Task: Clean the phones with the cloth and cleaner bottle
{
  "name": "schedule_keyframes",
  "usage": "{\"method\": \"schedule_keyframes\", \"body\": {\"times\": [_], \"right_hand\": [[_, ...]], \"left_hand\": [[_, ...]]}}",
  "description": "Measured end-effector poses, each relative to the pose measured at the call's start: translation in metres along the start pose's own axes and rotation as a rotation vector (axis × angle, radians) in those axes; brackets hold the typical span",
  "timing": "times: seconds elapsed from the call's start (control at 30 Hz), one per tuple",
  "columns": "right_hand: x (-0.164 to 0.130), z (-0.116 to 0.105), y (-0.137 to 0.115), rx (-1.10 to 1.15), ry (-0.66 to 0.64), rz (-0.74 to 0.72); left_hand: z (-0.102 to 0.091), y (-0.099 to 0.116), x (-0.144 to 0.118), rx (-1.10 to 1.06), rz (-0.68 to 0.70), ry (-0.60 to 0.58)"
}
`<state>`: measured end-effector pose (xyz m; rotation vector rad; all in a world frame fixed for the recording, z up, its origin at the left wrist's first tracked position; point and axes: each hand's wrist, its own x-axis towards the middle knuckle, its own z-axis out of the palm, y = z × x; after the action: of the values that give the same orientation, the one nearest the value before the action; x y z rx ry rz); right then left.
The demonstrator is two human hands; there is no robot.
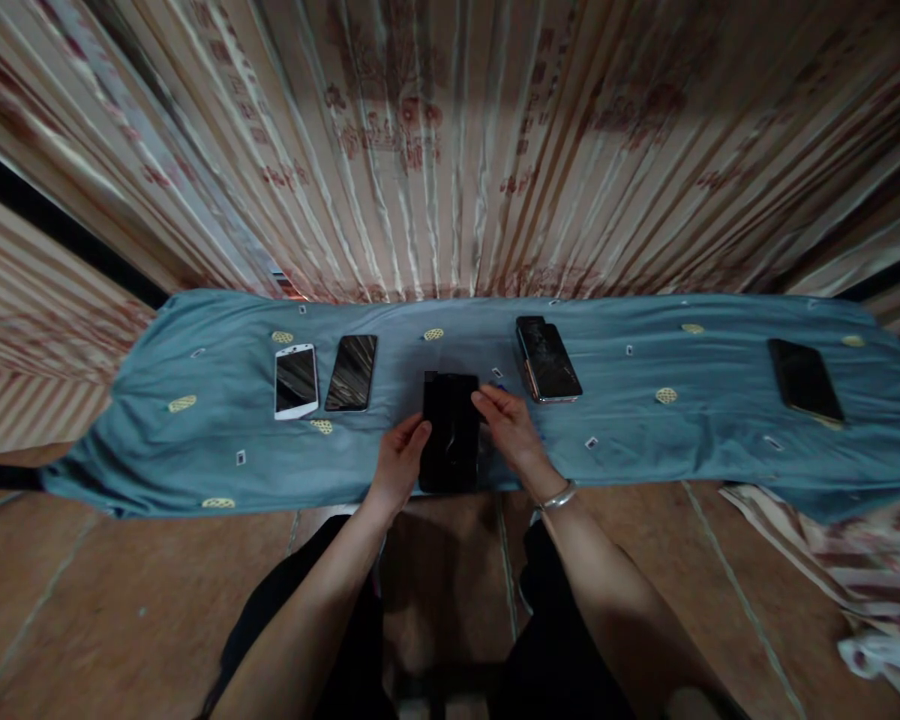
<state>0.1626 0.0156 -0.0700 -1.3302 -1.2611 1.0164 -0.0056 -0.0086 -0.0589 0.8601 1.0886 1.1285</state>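
Observation:
A black phone [451, 435], dark screen up, is between my hands at the front edge of the cloth-covered bench. My left hand [400, 458] is closed on its left edge, thumb on the front. At the upper right edge, my right hand [511, 425] pinches the phone with thumb and fingers; a silver bracelet circles that wrist. A small blue bit shows behind the right fingers, too hidden to name. Further right lies a stack of phones [551, 362]. To the left rest a white phone [297, 382] and a dark phone [351, 373].
Another dark phone [805, 379] lies at the far right of the blue cloth [705, 440]. Pleated patterned curtains [450, 200] hang right behind the bench. Below is a tiled floor [37, 590], with a bundle of striped fabric [832, 540] at the lower right.

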Motion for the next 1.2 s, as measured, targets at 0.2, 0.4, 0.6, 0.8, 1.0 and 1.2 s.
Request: {"method": "schedule_keyframes", "body": {"times": [0.2, 0.4, 0.6, 0.8, 1.0, 1.2], "right_hand": [[-0.001, 0.001, -0.007, -0.041, 0.066, -0.023], [-0.01, 0.003, -0.015, 0.107, -0.219, 0.2], [-0.027, 0.0, -0.021, 0.327, -0.584, 0.456], [-0.033, 0.001, -0.02, 0.332, -0.587, 0.425], [-0.036, 0.013, -0.01, 0.295, -0.481, 0.396], [-0.037, 0.018, -0.005, 0.271, -0.441, 0.339]], "left_hand": [[0.001, 0.001, 0.0, 0.069, 0.042, 0.041], [0.0, 0.011, 0.006, -0.118, 0.0, 0.113], [-0.01, 0.021, 0.016, -0.239, 0.016, 0.227], [-0.013, 0.022, 0.017, -0.258, -0.003, 0.218], [-0.015, 0.016, 0.021, -0.217, 0.084, 0.204], [-0.017, 0.015, 0.022, -0.151, 0.123, 0.214]]}}
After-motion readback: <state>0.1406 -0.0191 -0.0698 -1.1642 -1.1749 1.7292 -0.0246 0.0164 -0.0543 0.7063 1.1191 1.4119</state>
